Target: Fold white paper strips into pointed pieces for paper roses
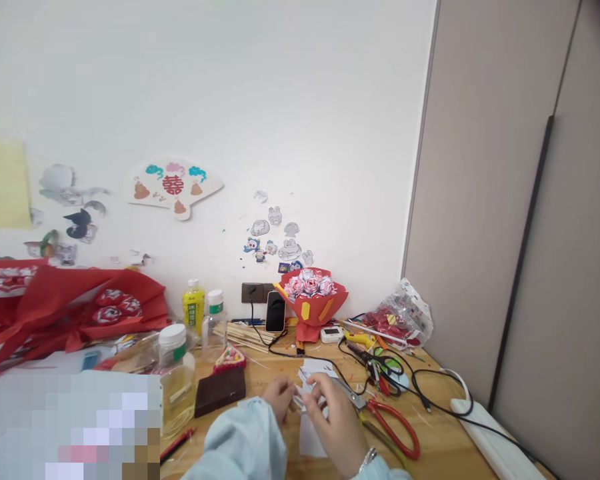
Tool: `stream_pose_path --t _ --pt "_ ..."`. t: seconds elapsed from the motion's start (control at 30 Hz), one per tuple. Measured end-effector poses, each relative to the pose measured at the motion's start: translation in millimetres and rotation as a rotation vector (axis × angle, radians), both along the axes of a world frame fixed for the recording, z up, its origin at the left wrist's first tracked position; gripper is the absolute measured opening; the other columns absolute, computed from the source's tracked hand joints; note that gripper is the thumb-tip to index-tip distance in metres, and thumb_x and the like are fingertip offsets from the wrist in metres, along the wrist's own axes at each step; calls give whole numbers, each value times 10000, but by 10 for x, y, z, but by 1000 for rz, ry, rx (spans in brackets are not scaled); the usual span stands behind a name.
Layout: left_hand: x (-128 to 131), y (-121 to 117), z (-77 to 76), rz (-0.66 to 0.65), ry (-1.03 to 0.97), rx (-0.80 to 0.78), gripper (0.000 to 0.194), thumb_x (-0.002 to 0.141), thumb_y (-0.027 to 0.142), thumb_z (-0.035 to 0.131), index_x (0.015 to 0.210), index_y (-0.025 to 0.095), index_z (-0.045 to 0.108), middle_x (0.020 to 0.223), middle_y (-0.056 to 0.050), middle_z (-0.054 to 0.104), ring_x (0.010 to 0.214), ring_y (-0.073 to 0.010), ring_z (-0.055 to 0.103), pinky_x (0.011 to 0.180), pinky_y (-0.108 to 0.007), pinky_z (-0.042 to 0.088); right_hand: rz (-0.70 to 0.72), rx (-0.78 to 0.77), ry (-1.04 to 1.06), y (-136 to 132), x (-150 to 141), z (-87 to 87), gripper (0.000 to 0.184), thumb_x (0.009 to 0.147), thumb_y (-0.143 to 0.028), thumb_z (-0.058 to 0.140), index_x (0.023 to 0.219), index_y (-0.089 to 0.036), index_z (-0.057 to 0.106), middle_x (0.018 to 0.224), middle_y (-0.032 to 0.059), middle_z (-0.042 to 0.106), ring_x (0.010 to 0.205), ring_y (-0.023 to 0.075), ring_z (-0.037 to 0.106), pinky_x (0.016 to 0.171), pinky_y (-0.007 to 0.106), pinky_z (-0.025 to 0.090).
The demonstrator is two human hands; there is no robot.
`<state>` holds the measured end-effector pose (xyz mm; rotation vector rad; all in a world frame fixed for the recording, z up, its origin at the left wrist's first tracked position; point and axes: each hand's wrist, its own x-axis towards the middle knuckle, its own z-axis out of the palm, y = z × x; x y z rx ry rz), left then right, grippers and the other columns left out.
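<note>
A smooth white wall backs the light-brown wooden tabletop on my remote feed, where a red-paper-wrapped bouquet of pink-and-white flowers stands near the wall. Metal scissors with a red loop handle lie beside my right hand, which I hold close to my left hand above a flat white paper strip. Both hands pinch a small, thin piece of white paper between them, in front of the bouquet.
</note>
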<state>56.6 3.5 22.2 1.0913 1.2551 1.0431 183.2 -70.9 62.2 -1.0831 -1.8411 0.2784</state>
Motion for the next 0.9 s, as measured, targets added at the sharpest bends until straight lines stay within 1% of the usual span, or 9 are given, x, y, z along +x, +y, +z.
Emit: stream_pose_path --t 0.07,0.13,0.2,0.27,0.37,0.5,0.63,0.77,0.9 --pt "-122 -106 -18 -32 29 -13 318 690 447 515 567 154 514 348 51 493 250 -82 427 282 -176 276 63 32 55 64 36 -52 160 806 -246 358 912 -189 464 757 16 546 733 138 523 663 231 394" --pt "-218 -196 -46 -111 7 -85 469 655 609 402 574 161 513 350 10 531 230 -113 444 254 -193 270 127 67 63 125 40 -144 163 793 -186 348 910 -189 461 826 32 539 811 143 509 732 248 389" --pt "-264 -258 -105 -234 -125 -155 570 602 698 330 589 160 517 427 -30 588 276 -130 500 268 -205 316 219 99 13 182 8 -269 201 751 -129 360 917 -187 459 862 41 534 841 146 501 753 257 393" --pt "-265 -287 -206 -249 -175 -107 580 562 720 354 551 159 499 412 -34 584 278 -121 502 274 -197 330 319 141 -71 239 -39 -410 284 680 -85 387 942 -172 453 893 55 535 861 155 495 774 270 394" --pt "-235 -293 -391 -160 -157 11 531 473 696 496 560 173 476 384 -5 577 254 -103 477 255 -173 296 379 173 -158 314 -79 -575 356 596 -43 394 926 -157 466 929 79 543 891 169 488 798 288 391" --pt "-226 -298 -541 -145 -128 62 503 461 665 543 566 180 466 392 22 570 242 -73 447 264 -163 279 359 141 -186 338 -26 -608 260 656 -42 423 836 -202 522 1011 53 524 942 157 466 825 291 376" --pt "-241 -343 -520 -169 -89 66 501 480 668 522 580 180 473 379 36 544 249 -66 427 279 -172 274 280 65 -227 291 42 -531 180 673 -77 529 762 -227 573 1090 23 456 952 162 436 812 291 368" --pt "-235 -391 -479 -193 -19 97 494 509 664 502 591 177 480 399 37 535 276 -69 427 303 -185 292 209 4 -216 259 37 -532 180 632 -70 570 716 -229 584 1024 24 444 928 178 428 798 308 366" --pt "-227 -414 -499 -207 52 166 464 560 628 500 631 169 496 423 46 519 297 -63 423 311 -176 282 82 -85 31 274 -34 -633 405 558 -92 614 929 -221 513 1012 53 432 959 211 419 829 343 351"
